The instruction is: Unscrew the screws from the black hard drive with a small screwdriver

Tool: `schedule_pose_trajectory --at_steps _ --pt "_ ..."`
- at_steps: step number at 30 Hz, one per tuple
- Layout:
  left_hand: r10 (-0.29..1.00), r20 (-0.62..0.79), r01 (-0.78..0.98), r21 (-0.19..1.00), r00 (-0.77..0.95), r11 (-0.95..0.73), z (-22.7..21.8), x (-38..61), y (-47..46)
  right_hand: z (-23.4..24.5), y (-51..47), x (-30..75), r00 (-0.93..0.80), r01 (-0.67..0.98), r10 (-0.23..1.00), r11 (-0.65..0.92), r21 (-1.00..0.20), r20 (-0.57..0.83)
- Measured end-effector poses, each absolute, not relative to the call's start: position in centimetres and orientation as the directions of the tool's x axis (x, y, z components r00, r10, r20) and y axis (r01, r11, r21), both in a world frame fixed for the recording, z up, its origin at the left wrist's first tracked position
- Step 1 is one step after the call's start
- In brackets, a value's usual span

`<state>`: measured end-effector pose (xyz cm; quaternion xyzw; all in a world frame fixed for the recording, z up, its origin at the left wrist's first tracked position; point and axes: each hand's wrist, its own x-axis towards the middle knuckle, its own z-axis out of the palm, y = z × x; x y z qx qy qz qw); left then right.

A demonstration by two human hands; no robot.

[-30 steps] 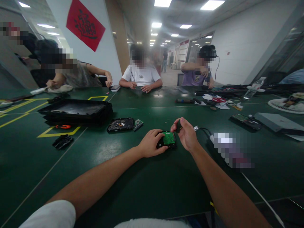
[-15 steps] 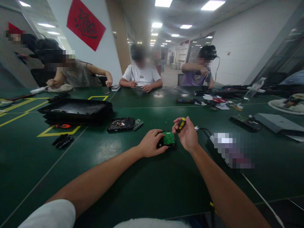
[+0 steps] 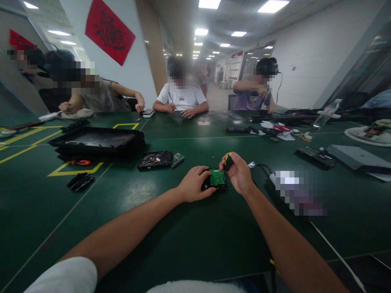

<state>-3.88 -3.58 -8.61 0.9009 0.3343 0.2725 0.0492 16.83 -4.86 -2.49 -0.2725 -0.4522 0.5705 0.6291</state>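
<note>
A hard drive (image 3: 217, 178) with a green circuit board on its upper face lies flat on the green table. My left hand (image 3: 193, 184) grips it from the left, fingers over the far part and thumb along the near edge. In my right hand (image 3: 240, 174) is a screwdriver (image 3: 228, 162) with a black and yellow handle, held over the drive's right side. Its shaft and tip cannot be made out. Left of the drive lie another, larger hard drive (image 3: 155, 160) and a loose circuit board (image 3: 177, 160).
Stacked black trays (image 3: 94, 140) stand at the left, with black gloves (image 3: 80, 181) in front. To the right are a power strip (image 3: 295, 193) with cables, another drive (image 3: 316, 157) and a grey metal case (image 3: 360, 158). Several people sit across the table.
The screwdriver handle has turned in my right fingers, with more of its black side showing, and the hand has shifted slightly left. My left hand and the hard drive have stayed put.
</note>
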Motion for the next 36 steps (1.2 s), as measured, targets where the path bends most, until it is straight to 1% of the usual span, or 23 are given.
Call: schedule_pose_trajectory --at_steps 4,12,21,24,28,33,36 --pt "0.630 0.448 0.582 0.260 0.634 -0.771 -8.53 -3.96 -3.59 -2.63 -4.73 16.87 -0.057 -0.473 0.966 0.198 -0.859 0.254" --pt "0.631 0.461 0.572 0.282 0.624 -0.771 -8.74 -3.88 -3.56 -2.45 -4.79 16.78 -0.044 -0.433 0.961 0.227 -0.872 0.272" --pt "0.626 0.467 0.571 0.274 0.624 -0.774 -8.56 -3.84 -3.66 -2.60 -4.66 17.07 -0.021 -0.454 0.955 0.255 -0.854 0.296" --pt "0.627 0.462 0.573 0.270 0.628 -0.773 -8.59 -3.88 -3.62 -2.44 -4.73 17.15 -0.065 -0.477 0.952 0.234 -0.847 0.299" --pt "0.628 0.457 0.576 0.268 0.630 -0.772 -8.55 -3.87 -3.63 -2.12 -4.85 17.13 -0.111 -0.516 0.958 0.172 -0.839 0.265" --pt "0.633 0.449 0.577 0.273 0.631 -0.770 -8.48 -3.83 -3.62 -1.97 -4.91 16.96 -0.082 -0.526 0.970 0.155 -0.836 0.231" --pt "0.633 0.451 0.577 0.275 0.629 -0.769 -8.51 -3.84 -3.59 -2.07 -4.86 17.00 -0.077 -0.497 0.966 0.176 -0.850 0.245"
